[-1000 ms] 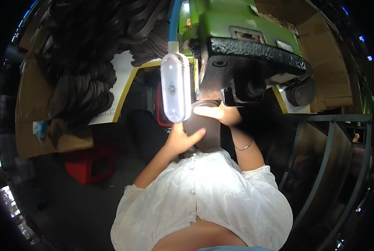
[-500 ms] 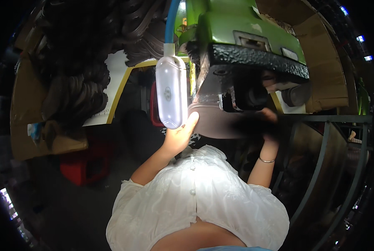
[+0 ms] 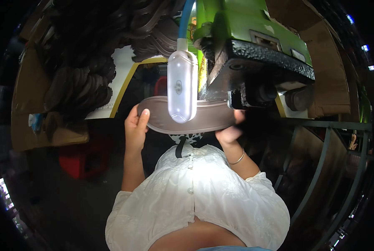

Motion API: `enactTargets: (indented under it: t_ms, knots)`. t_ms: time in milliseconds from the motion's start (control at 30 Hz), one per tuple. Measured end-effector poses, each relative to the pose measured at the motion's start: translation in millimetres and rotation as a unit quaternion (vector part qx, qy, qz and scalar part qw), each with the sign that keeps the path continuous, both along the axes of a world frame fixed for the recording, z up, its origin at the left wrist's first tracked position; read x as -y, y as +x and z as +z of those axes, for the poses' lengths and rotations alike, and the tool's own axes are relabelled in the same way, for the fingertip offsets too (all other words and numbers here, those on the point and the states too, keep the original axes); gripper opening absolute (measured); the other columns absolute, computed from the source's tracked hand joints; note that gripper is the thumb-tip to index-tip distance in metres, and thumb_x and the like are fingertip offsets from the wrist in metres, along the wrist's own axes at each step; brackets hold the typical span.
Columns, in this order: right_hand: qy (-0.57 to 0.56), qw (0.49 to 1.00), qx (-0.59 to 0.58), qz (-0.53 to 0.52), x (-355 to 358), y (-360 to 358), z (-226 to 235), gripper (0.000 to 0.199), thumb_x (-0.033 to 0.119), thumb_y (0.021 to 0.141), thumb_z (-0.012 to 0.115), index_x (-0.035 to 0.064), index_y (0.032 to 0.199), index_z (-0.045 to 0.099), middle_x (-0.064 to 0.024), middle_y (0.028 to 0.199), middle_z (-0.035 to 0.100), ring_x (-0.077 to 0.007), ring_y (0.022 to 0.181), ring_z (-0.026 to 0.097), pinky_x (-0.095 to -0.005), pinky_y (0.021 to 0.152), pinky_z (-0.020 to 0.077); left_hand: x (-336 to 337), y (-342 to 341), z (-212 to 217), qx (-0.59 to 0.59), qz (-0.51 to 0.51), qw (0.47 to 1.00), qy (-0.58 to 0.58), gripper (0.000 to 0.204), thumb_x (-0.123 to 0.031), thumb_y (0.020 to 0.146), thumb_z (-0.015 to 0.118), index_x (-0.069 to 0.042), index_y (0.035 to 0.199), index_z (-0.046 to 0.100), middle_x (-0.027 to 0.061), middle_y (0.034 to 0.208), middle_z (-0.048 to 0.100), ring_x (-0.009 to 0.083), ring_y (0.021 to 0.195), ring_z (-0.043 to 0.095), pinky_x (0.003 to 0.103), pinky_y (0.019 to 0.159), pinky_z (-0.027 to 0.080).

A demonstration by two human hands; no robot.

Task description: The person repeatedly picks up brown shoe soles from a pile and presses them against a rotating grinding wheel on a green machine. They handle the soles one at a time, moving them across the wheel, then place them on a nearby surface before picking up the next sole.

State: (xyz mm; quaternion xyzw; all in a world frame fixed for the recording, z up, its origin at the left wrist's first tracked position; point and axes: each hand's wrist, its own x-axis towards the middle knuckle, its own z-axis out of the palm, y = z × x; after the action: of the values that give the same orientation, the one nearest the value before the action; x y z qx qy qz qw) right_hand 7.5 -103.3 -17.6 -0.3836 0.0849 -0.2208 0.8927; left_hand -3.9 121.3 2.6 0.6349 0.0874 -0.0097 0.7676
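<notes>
A brown-grey shoe sole (image 3: 153, 113) stretches level between my two hands, at the lower edge of a green machine (image 3: 274, 33). My left hand (image 3: 135, 125) is closed on the sole's left end, its thumb on top. My right hand (image 3: 229, 131), a little smeared by motion, grips the other end close to the machine's black work head (image 3: 256, 98). In front of the sole's middle hangs a lit white lamp (image 3: 182, 83), hiding part of it. The right end of the sole is partly in shadow.
Dark soles lie piled (image 3: 80, 83) at the left and far side. Cardboard boxes (image 3: 327, 75) flank the machine. A metal rack (image 3: 320, 124) stands at the right, a red stool (image 3: 80, 159) on the floor at the left. The lamp hangs from a blue cable (image 3: 186, 21).
The sole has moved left, out from under the work head, and now lies across behind the lamp. Both hands have shifted left with it.
</notes>
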Motion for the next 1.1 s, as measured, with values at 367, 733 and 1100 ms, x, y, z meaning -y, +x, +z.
enactTargets:
  t_ms: [367,733,1100]
  knots:
    - [-0.252,0.909,0.000,0.331,27.0,14.1,36.7,0.045,0.007,0.076,0.053,-0.0005,0.118,0.041,-0.0068,0.107,0.051,-0.0140,0.096,0.049,-0.0263,0.086,0.0376,13.2,-23.5,-83.3,-0.105,-0.259,0.954,0.111,0.033,-0.004,0.075,0.049,0.000,0.108,0.050,0.0047,0.084,0.059,0.0085,0.061,0.054,0.022,0.049,0.042]
    - [-0.649,0.690,0.057,0.315,57.3,41.7,77.4,0.033,0.026,0.071,0.066,0.0016,0.093,0.061,-0.0138,0.084,0.062,-0.0241,0.071,0.059,-0.0295,0.066,0.0464,129.6,-18.3,-47.3,0.055,-0.520,0.810,0.263,0.036,-0.025,0.076,0.064,0.001,0.101,0.057,0.0143,0.091,0.061,0.0228,0.079,0.061,0.031,0.070,0.048]
    - [-0.455,0.883,-0.060,-0.100,137.7,127.5,46.5,0.042,0.021,0.085,0.054,-0.0018,0.119,0.046,-0.0056,0.071,0.061,-0.0101,0.054,0.055,-0.0229,0.050,0.0433,101.0,-13.7,-50.2,-0.086,-0.395,0.892,0.204,0.037,-0.020,0.081,0.060,-0.004,0.113,0.053,0.0043,0.088,0.060,0.0106,0.077,0.056,0.024,0.069,0.045]
